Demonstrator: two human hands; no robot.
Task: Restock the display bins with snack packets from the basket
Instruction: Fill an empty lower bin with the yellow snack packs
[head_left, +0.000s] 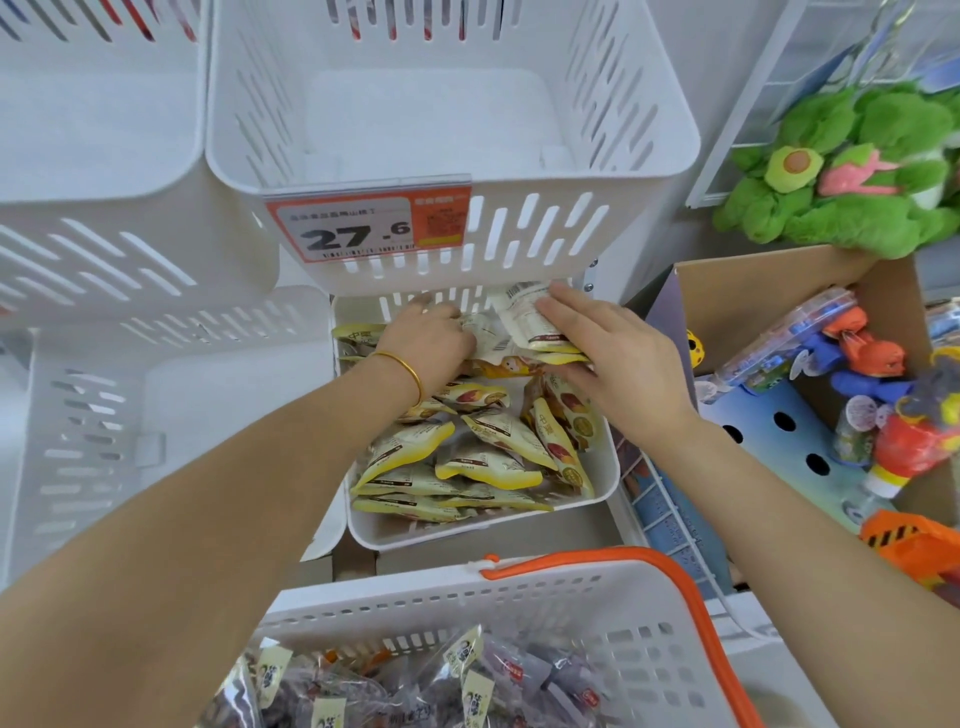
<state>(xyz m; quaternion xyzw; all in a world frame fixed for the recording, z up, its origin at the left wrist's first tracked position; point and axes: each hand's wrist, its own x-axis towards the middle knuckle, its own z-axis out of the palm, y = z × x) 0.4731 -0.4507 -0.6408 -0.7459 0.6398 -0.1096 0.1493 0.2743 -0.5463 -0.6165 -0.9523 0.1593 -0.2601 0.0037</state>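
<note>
A white display bin (605, 470) in the middle holds several cream-and-yellow snack packets (493, 457). Both hands reach into its back part, under the bin above. My left hand (426, 343), with a gold bangle at the wrist, lies on the packets at the back left; its fingertips are hidden among them. My right hand (608, 348) rests with straight fingers on a stack of the same packets (524, 325), thumb underneath the stack. Below, the white basket (613, 618) with an orange handle holds clear packets of dark snacks (395, 691).
An empty white bin (519, 249) with an orange price tag (369, 223) reading 27.6 overhangs the hands. More white bins (104, 249) stand at the left. A cardboard box (769, 291) of toys and a green plush (857, 166) sit at the right.
</note>
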